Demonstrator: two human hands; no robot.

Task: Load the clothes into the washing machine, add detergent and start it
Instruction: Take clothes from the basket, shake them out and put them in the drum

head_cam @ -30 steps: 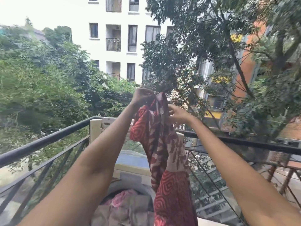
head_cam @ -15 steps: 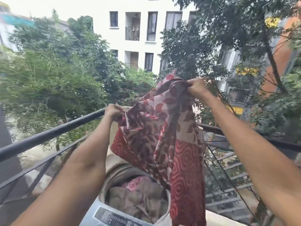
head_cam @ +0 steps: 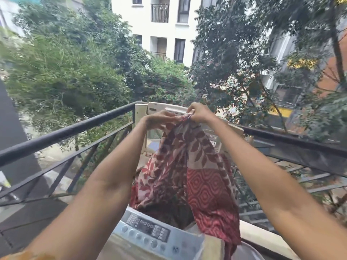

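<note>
1. Head view looks down both bare forearms to a top-loading washing machine (head_cam: 131,243) standing on a balcony, its control panel (head_cam: 148,228) with round buttons nearest the camera.
2. A black metal railing (head_cam: 75,126) runs along the left side and meets the machine's raised lid (head_cam: 159,109) at the far corner; a second run of railing continues to the right behind the right forearm. Beyond both lie trees and a white building (head_cam: 167,30).
3. The lid stands upright at the back, so the drum opening (head_cam: 169,214) is uncovered from above; the railing hems it in on the left and behind.
4. The red patterned cloth (head_cam: 187,175) hangs from the two hands above the opening, its lower folds dropping into the drum and over the machine's right front edge.
5. The right hand (head_cam: 200,113) pinches the top edge of the cloth between curled fingers and thumb.
6. The left hand (head_cam: 159,120), just beside it, has its fingers bent round the same bunched top edge.
7. Inside the drum only dark shadow and the cloth's lower folds show; anything deeper cannot be made out.
</note>
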